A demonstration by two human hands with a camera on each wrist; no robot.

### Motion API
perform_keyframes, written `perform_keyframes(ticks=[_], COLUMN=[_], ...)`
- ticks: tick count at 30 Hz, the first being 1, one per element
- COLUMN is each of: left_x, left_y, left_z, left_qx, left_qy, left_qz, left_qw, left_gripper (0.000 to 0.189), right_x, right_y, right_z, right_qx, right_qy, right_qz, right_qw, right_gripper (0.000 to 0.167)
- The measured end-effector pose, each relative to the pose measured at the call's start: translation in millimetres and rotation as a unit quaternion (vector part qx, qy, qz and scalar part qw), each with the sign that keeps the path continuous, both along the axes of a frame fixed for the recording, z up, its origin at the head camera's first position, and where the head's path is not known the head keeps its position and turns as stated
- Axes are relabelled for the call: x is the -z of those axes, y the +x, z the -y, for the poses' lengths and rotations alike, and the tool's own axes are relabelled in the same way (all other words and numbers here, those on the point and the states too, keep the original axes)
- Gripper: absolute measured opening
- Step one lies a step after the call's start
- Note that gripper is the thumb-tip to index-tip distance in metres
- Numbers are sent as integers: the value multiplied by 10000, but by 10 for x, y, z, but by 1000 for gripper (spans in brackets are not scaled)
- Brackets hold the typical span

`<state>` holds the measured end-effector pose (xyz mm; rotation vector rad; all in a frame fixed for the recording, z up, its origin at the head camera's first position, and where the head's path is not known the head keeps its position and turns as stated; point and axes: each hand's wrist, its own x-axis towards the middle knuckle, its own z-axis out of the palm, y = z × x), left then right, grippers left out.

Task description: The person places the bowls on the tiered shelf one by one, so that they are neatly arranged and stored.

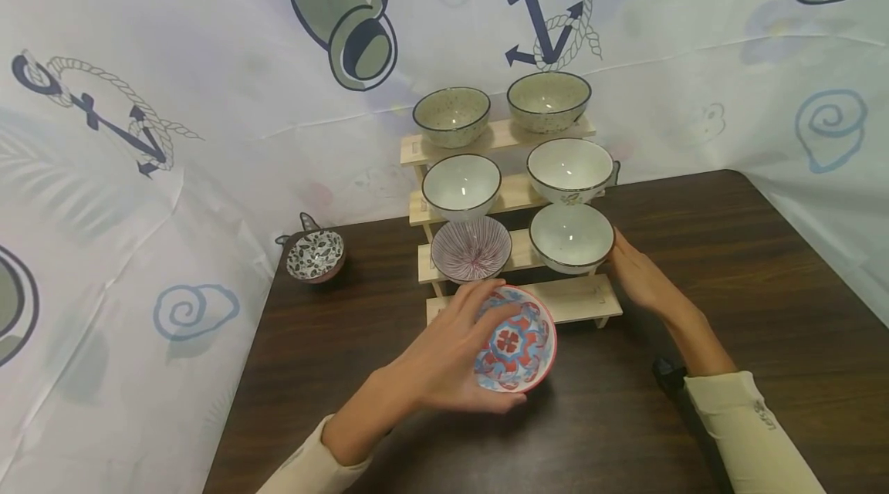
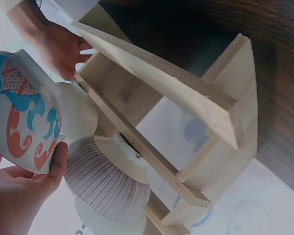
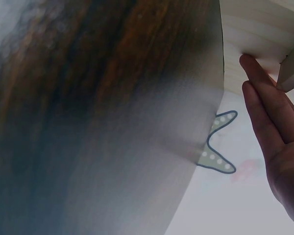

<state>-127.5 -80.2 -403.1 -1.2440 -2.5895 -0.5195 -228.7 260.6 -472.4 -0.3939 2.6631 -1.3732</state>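
Note:
My left hand (image 1: pixel 441 355) grips a bowl (image 1: pixel 517 359) with a red and blue pattern, fingers over its rim and thumb at the near side. The bowl is tilted so its inside faces the head camera, in front of the lowest step of a wooden tiered rack (image 1: pixel 579 301). In the left wrist view the bowl's patterned outside (image 2: pixel 24 112) shows. My right hand (image 1: pixel 646 278) is at the rack's right side, near a white bowl (image 1: pixel 571 239). Its fingers (image 3: pixel 264 98) look straight and lie against the wood in the right wrist view.
A purple-striped bowl (image 1: pixel 471 249) shares a step with the white bowl. Two white bowls (image 1: pixel 461 185) stand one step higher, two speckled green bowls (image 1: pixel 451 116) on top. A small dark-patterned bowl (image 1: pixel 316 255) sits at the back left of the brown table (image 1: pixel 292 370), before a printed cloth (image 1: pixel 229 38).

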Motion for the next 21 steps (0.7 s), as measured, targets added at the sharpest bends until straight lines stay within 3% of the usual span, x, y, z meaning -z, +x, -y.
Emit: perform_keyframes(ticks=[8,21], left_x=[-7,29], left_y=[-81,-146], left_z=[-94,-203], left_qx=[191,107], left_qy=[-81,-104], left_qz=[-192,-173], left_qw=[9996,9997], left_gripper=[102,100], right_x=[-10,-3], right_y=[4,2], right_z=[-1,-14], right_qx=[4,22], right_qy=[18,35], right_qz=[-44,-40], right_qw=[10000,10000], right_gripper=[67,66])
